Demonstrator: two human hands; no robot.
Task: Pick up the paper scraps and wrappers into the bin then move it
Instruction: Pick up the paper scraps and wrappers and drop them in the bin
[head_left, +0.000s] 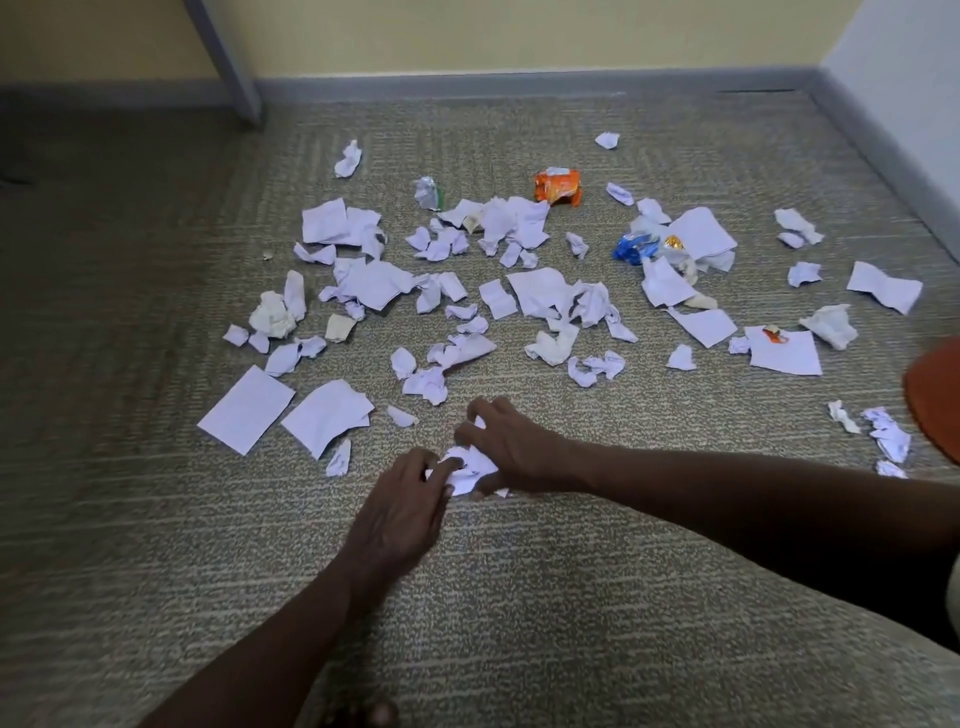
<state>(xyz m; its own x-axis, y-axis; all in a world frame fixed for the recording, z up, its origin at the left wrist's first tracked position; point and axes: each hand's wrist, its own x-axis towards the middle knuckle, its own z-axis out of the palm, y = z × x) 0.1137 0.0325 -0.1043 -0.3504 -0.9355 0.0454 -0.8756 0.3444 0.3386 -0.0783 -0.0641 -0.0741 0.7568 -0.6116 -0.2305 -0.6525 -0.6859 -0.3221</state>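
Observation:
Several white paper scraps (379, 283) lie scattered over the grey carpet, some flat, some crumpled. Among them are an orange wrapper (557, 186), a blue wrapper (635, 247) and a silver-green wrapper (429, 193). Low in the middle, my left hand (402, 512) and my right hand (506, 444) meet over a crumpled white scrap (467, 467), both with fingers curled onto it. The orange rim of the bin (935, 400) shows at the right edge, mostly out of frame.
A grey table leg (228, 57) stands at the back left against the yellow wall. A grey skirting board (519, 83) runs along the back and down the right side. Bare carpet (571, 623) stretches in front of my arms.

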